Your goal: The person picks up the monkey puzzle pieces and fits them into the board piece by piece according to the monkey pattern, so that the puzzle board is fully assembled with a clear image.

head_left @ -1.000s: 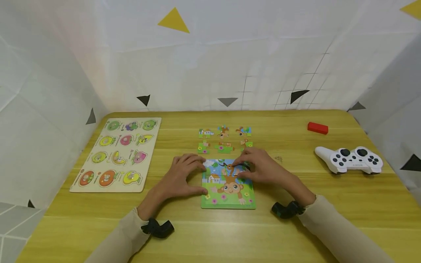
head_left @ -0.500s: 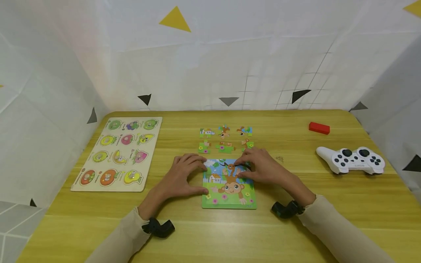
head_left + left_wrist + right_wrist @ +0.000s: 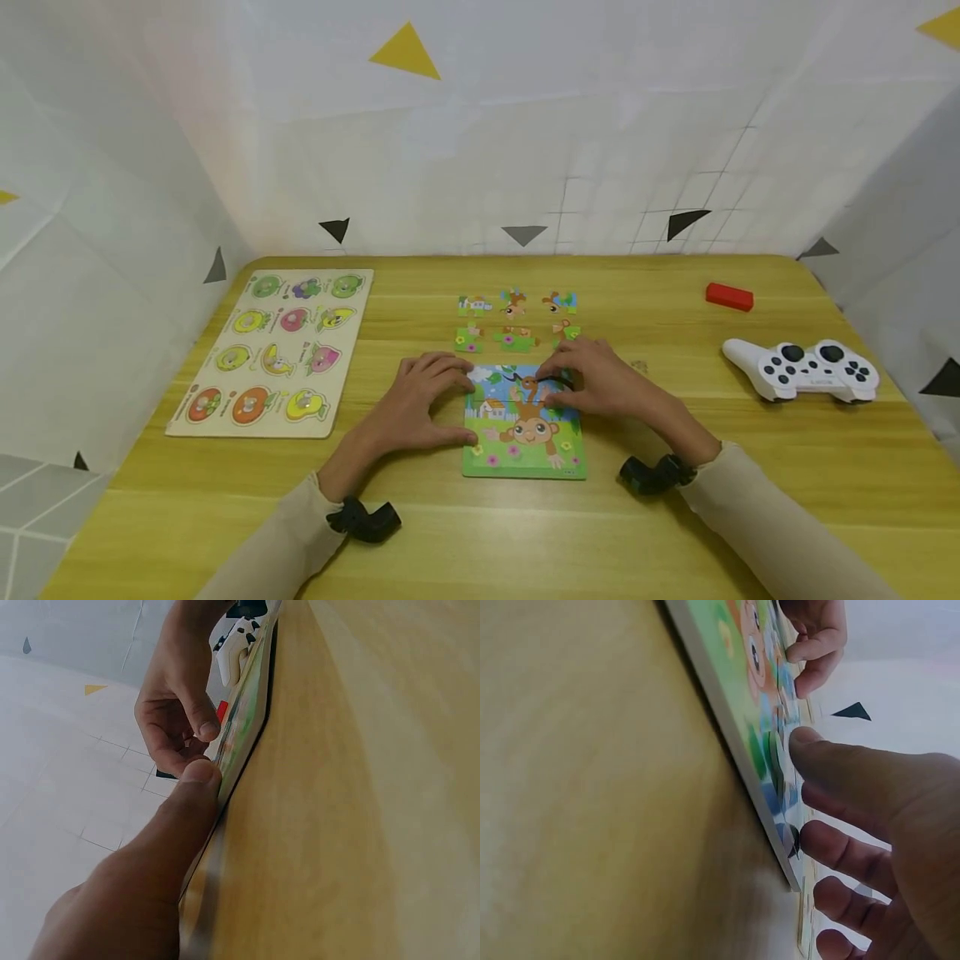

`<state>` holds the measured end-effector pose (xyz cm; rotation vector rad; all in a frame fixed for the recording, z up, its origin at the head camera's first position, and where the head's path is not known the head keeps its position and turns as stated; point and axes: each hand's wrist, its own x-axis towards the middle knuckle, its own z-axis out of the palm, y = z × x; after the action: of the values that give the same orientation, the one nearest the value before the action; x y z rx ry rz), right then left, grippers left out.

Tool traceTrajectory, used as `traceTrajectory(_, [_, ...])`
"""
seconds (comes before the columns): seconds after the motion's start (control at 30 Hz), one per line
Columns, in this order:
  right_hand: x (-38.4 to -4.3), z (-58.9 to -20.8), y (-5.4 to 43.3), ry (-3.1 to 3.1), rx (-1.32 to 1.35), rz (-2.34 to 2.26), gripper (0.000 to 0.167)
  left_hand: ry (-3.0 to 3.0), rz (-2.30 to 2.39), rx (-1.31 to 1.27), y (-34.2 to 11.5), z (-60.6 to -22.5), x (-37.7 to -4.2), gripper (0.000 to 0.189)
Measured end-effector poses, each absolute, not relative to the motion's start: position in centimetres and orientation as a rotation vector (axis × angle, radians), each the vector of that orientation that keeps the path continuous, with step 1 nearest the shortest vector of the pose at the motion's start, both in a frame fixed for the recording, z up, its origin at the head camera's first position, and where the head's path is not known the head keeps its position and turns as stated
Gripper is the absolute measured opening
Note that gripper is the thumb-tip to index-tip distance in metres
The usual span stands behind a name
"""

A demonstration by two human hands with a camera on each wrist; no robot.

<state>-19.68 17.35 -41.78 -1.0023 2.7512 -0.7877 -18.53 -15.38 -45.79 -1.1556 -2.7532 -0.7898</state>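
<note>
A puzzle board [image 3: 523,472] with a monkey picture lies flat on the table. My left hand [image 3: 412,404] spans the board's left edge, its thumb and fingertips resting there with a gap between them. Over the upper right corner, my right hand [image 3: 600,379] holds a puzzle piece [image 3: 773,761] between thumb and fingers; in the right wrist view this piece sits slightly raised from the board, and its far side is hidden. Behind the board lie several loose puzzle pieces [image 3: 516,338] in two rows.
A wooden fruit puzzle board [image 3: 341,392] lies on the left of the table. On the right are a white game controller [image 3: 813,382] and, behind it, a red block [image 3: 729,297]. Patterned white cloth [image 3: 480,142] rises behind the table's back edge.
</note>
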Motion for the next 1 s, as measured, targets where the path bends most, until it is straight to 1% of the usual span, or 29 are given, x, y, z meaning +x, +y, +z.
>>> traceTrajectory(0.3, [-21.2,-41.7,17.2,2.711,-1.026,-1.01,0.023,-2.757,-0.791,-1.162,-15.2,-45.7,-18.5,0.06])
traceTrajectory(0.57, [-23.7,-41.0,15.4,2.712,-1.04,-1.136,0.025,-2.76,-0.794,-1.153,-15.4,-45.8,-18.4,0.06])
traceTrajectory(0.77, [-26.0,-40.7,13.6,2.723,-1.08,-1.139,0.03,-2.76,-0.8,-1.154,-15.4,-46.0,-18.4,0.061])
traceTrajectory(1.0, [-28.6,-40.7,11.7,2.75,-1.059,-1.072,0.031,-2.748,-0.811,-1.153,-15.3,-45.9,-18.3,0.061])
